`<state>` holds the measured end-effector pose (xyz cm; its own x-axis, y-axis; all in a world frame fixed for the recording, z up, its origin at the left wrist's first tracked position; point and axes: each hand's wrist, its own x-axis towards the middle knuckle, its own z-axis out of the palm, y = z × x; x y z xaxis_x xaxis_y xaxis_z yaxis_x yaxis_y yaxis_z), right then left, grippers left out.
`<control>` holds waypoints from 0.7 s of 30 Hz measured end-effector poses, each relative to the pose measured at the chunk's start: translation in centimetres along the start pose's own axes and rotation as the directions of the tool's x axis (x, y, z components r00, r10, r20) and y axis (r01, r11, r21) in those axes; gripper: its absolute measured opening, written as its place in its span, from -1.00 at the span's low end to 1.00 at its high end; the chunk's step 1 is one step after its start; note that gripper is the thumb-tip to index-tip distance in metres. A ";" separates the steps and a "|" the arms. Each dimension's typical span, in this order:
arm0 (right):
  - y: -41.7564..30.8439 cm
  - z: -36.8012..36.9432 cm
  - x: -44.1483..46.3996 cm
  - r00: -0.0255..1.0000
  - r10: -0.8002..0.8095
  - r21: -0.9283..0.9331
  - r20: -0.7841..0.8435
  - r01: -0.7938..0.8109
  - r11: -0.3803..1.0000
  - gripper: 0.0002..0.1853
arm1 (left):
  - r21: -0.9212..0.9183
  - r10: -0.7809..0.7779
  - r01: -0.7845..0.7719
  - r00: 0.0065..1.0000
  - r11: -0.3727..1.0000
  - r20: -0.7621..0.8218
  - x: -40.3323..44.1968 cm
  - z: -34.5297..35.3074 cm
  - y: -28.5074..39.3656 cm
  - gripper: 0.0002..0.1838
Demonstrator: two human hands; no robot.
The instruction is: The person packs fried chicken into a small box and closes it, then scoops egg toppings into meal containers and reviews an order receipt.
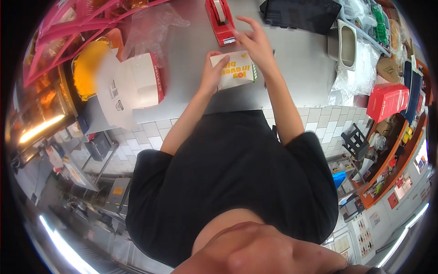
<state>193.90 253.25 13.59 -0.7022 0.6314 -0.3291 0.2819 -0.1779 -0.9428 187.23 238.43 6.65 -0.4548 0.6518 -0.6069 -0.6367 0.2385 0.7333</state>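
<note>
My left hand is closed around a small white carton with yellow-orange lettering and a green strip on its right side, its thumb lying on the top face. My right hand is just above the carton's upper right, beside a red tape dispenser. Its thumb and index finger are apart, near the dispenser's cutting edge. Nothing shows between them, though a piece of clear tape would be hard to see. The dispenser stands on the metal counter, with a roll inside it.
An open white box with red sides lies at the left, near yellow food and pink crates. A black screen, a steel container, plastic bags and a red box are at the right.
</note>
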 end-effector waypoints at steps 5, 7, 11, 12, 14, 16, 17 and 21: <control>-0.1 1.6 -13.2 0.921 0.384 -0.210 -0.059 -0.387 0.898 -0.29 | 0.042 0.067 -0.066 0.998 0.997 -0.008 -5.5 -0.1 -2.3 -0.70; 2.1 2.2 -14.0 0.844 0.465 -0.621 -0.268 -0.520 0.587 -0.19 | -0.123 -0.084 0.082 0.996 0.989 -0.010 -7.0 -1.2 -3.5 -0.71; 1.3 0.8 -13.6 0.908 0.355 -0.780 -0.222 -0.384 0.494 -0.25 | -0.119 -0.155 0.165 0.984 0.979 0.088 -6.7 -1.2 -4.2 -0.73; 1.3 -0.2 -12.4 0.955 0.242 -0.740 -0.174 -0.289 0.607 -0.33 | -0.127 -0.170 0.187 0.977 0.974 0.132 -6.6 -1.2 -4.1 -0.74; 2.1 -0.5 -8.9 0.987 0.019 -0.542 -0.160 -0.104 0.834 -0.50 | -0.118 -0.171 0.192 0.971 0.974 0.169 -6.1 -1.5 -4.6 -0.74; 4.8 0.4 -3.2 0.995 0.061 -0.214 -0.074 -0.075 0.974 -0.61 | -0.085 -0.156 0.175 0.967 0.981 0.200 -5.6 -1.5 -4.6 -0.74; 6.3 0.5 -1.5 0.981 0.175 -0.057 0.082 -0.171 0.984 -0.63 | -0.059 -0.143 0.158 0.969 0.986 0.203 -5.6 -1.6 -4.5 -0.74; 7.3 0.3 -0.2 0.936 0.345 -0.230 0.071 -0.321 0.919 -0.66 | 0.107 -0.037 0.009 0.964 0.994 0.263 -5.0 -2.6 -3.8 -0.72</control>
<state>195.92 251.58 6.73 -0.6063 0.4757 -0.6373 0.6350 -0.1928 -0.7481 190.33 232.39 6.07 -0.2513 0.8087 -0.5318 -0.5708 0.3199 0.7562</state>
